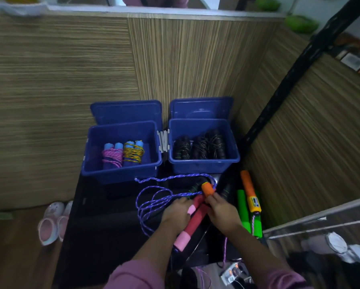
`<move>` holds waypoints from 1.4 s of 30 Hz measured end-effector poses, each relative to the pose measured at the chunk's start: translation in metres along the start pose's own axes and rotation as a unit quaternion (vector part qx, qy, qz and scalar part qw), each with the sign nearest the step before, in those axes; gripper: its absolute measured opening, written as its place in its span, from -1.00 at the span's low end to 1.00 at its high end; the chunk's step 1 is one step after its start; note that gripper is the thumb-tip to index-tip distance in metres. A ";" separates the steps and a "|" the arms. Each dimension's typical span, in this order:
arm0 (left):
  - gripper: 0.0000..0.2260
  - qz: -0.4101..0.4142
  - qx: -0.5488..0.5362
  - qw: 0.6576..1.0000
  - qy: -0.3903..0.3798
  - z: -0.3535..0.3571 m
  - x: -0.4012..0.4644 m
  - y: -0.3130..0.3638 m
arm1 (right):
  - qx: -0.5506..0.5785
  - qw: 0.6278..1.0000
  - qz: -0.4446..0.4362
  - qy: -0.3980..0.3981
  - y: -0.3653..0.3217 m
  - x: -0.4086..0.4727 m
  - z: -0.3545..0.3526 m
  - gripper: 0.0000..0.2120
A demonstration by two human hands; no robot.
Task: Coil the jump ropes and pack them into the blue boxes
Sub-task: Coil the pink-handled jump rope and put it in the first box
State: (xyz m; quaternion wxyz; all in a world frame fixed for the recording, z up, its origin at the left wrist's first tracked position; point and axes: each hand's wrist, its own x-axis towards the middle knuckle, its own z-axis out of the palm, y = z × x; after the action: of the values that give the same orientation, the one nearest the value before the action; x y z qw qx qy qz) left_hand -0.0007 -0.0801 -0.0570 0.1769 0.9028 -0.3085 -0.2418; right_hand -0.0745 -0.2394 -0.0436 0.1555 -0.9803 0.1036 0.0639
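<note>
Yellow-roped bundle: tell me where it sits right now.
In the head view the yellow-roped bundle lies inside the left blue box, right of the pink-roped bundle and touching it.

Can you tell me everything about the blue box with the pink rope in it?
The left blue box looks like smooth plastic, open, with its lid standing up behind it against the wooden wall. It sits upright on the dark table, beside another blue box. Inside lie two coiled ropes with light blue handles: a pink bundle and a yellow bundle, side by side. Neither hand touches it.
</note>
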 end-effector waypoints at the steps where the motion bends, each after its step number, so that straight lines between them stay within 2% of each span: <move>1: -0.62 -0.009 0.018 1.000 0.002 0.002 0.002 0.002 | -0.024 0.999 -0.007 -0.032 -0.002 -0.002 0.000 -0.73; 3: -0.63 -0.014 0.053 0.998 0.001 0.005 0.004 0.005 | -0.024 0.996 -0.019 -0.082 -0.004 -0.005 0.004 -0.72; 7: -0.56 -0.008 0.062 0.998 -0.025 0.006 0.004 0.007 | 0.083 0.989 -0.010 -0.123 -0.011 -0.007 0.018 -0.59; 13: -0.40 -0.027 0.067 0.997 -0.036 0.004 -0.005 -0.007 | 0.155 0.980 0.094 -0.077 -0.028 -0.006 0.029 -0.55; 17: -0.30 -0.048 0.042 0.998 -0.016 -0.001 -0.017 -0.014 | 0.278 0.940 0.192 -0.054 -0.030 -0.004 0.033 -0.54; 20: -0.38 -0.080 -0.022 0.996 0.022 -0.010 -0.027 -0.021 | 0.329 0.913 0.232 -0.063 -0.028 0.001 0.032 -0.54; 24: -0.48 -0.108 -0.179 0.975 0.073 -0.027 -0.036 -0.029 | 0.403 0.892 0.201 -0.038 -0.036 0.011 0.023 -0.59; 26: -0.61 -0.129 -0.234 0.960 0.086 -0.034 -0.037 -0.031 | 0.432 0.886 0.170 -0.008 -0.046 0.017 0.011 -0.67; 29: -0.73 -0.157 -0.334 0.923 0.112 -0.041 -0.038 -0.030 | 0.496 0.851 0.167 0.038 -0.065 0.027 -0.003 -0.74; 31: -0.75 -0.179 -0.424 0.880 0.117 -0.045 -0.037 -0.028 | 0.519 0.836 0.171 0.054 -0.077 0.033 -0.010 -0.75; 34: -0.74 -0.195 -0.549 0.806 0.109 -0.055 -0.039 -0.021 | 0.506 0.845 0.157 0.065 -0.090 0.042 -0.015 -0.81; 37: -0.76 -0.187 -0.610 0.763 0.106 -0.063 -0.041 -0.021 | 0.514 0.845 0.137 0.061 -0.099 0.048 -0.022 -0.82; 40: -0.78 -0.163 -0.649 0.737 0.098 -0.067 -0.043 -0.022 | 0.571 0.811 0.114 0.060 -0.110 0.054 -0.031 -0.83; 42: -0.73 -0.162 -0.668 0.719 0.100 -0.070 -0.044 -0.021 | 0.585 0.802 0.110 0.050 -0.114 0.059 -0.033 -0.84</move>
State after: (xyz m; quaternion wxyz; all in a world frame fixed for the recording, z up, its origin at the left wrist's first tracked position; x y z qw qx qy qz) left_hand 0.0174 -0.0240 0.0049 0.7218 0.6055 0.1038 -0.3189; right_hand 0.0110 -0.1544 0.0115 0.6857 -0.6874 0.2357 -0.0418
